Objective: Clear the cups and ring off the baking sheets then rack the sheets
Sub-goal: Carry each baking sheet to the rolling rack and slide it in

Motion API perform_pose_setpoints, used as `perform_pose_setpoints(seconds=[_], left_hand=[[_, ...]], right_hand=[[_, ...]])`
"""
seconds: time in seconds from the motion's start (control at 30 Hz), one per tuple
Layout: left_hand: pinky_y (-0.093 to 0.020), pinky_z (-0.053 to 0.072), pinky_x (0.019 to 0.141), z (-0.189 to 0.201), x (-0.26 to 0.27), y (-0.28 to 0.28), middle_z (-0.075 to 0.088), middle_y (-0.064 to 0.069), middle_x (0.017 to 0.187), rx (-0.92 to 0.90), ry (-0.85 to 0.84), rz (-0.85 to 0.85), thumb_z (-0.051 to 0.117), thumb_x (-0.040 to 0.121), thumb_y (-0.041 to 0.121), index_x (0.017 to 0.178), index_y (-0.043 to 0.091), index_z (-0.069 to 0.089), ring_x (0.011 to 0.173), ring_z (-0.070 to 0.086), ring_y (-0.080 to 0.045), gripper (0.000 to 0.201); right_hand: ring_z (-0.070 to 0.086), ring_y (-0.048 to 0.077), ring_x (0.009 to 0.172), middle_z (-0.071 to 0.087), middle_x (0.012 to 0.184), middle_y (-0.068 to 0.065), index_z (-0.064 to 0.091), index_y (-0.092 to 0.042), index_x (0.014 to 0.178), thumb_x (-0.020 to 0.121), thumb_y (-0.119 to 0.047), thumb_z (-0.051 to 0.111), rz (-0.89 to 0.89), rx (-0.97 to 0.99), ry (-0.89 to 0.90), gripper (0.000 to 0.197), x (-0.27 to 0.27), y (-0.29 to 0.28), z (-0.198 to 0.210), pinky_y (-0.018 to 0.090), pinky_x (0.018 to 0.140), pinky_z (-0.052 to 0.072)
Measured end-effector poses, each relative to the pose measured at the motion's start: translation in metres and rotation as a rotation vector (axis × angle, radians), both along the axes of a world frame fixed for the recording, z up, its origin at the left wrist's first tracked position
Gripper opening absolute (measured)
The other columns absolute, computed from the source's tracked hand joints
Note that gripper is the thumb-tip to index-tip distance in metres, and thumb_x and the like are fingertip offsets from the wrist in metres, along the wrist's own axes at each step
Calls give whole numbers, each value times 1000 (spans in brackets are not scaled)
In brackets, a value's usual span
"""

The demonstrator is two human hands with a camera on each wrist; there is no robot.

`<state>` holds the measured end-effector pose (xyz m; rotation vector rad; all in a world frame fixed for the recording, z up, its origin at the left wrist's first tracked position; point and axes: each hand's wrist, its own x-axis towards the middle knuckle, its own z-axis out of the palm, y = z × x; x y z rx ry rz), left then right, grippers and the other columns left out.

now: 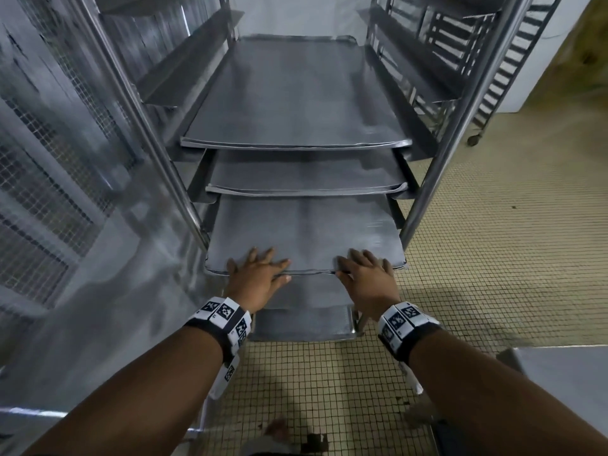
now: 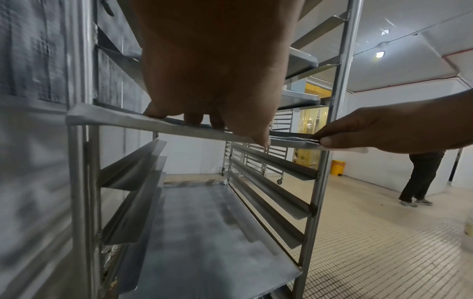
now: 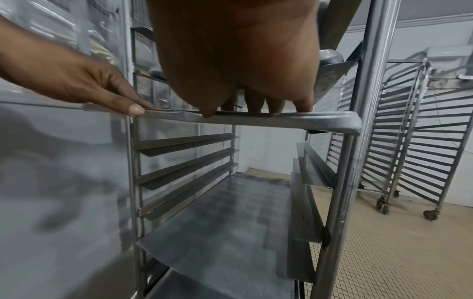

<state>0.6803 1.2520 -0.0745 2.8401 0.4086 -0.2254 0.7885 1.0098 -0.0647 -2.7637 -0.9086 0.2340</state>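
At the front of the steel rack (image 1: 431,179), a baking sheet (image 1: 302,232) sits on the third occupied level down, its near edge sticking out past the uprights. The left hand (image 1: 256,274) holds that edge left of centre, fingers flat on top and thumb under the rim; the right hand (image 1: 365,274) holds it the same way toward the right corner. Two more sheets lie on the levels above, the upper sheet (image 1: 296,93) pushed well back, the middle sheet (image 1: 306,177) set a little forward of it.

Below the held sheet, the side ledges stand bare for several levels, down to a lower sheet (image 2: 204,232). Tiled floor (image 1: 493,241) lies open on the right; a metal wall (image 1: 65,192) stands close along the left.

Only the left wrist view shows another person (image 2: 422,178) standing far off by a wall, and only the right wrist view shows the spare racks (image 3: 409,131) on castors.
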Motion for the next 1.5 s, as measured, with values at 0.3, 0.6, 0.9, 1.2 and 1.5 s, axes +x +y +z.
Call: perform_pose_setpoints(seconds=[0.3,0.6,0.9,1.2,1.5], left_hand=[[-63,8,118,3,74,45,14,8,170,14,7,-27,33,102,61,150,52,36,157,3,-28,48],[-70,4,118,-5,73,45,12,8,170,162,22,12,20,102,63,157,45,24,157,4,-31,57],[-48,44,107,31,-10,79,64,0,140,198,-113,197,4,91,79,131,31,64,130,57,-27,86],[-52,36,114,174,-26,127,43,-26,154,-306,-568,697,33,95,74,157,10,27,136,46,-46,90],[-53,27,122,355,20,138,20,-16,167,-265,-922,518,29,94,76,162,15,-4,150,31,-39,97]], right_hand=[[11,22,153,21,164,-8,37,-43,147,104,-52,28,-51,11,61,45,71,45,3,52,120,9],[24,27,147,37,154,-5,50,-39,138,102,-45,37,-66,52,-3,38,78,50,2,49,119,18],[53,33,117,59,130,9,61,-22,121,97,-53,43,-446,164,17,43,71,-49,39,44,97,47],[55,42,123,58,135,24,44,-11,145,99,-63,30,-501,447,-84,71,122,-76,196,44,97,44],[58,49,110,58,122,34,46,-3,121,100,-60,29,-482,768,-302,63,149,-39,362,47,87,43]])
